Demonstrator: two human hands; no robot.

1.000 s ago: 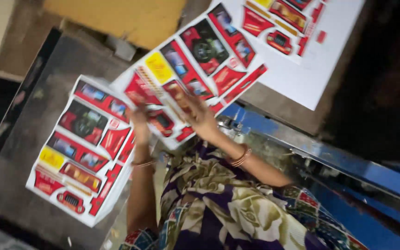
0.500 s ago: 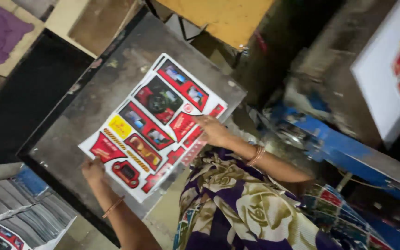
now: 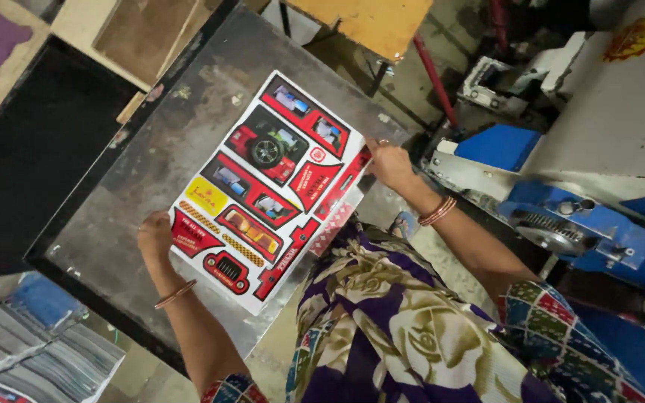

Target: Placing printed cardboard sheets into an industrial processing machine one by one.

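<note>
Hands of one person hold a printed sheet (image 3: pixel 266 190) of red toy-car cut-outs flat on a scuffed grey metal table (image 3: pixel 151 149). At the sheet's near-left corner, the left hand (image 3: pixel 155 236) grips the edge with curled fingers; at the far-right edge, the right hand (image 3: pixel 391 164) pinches it, just beside a blue machine (image 3: pixel 561 216).
</note>
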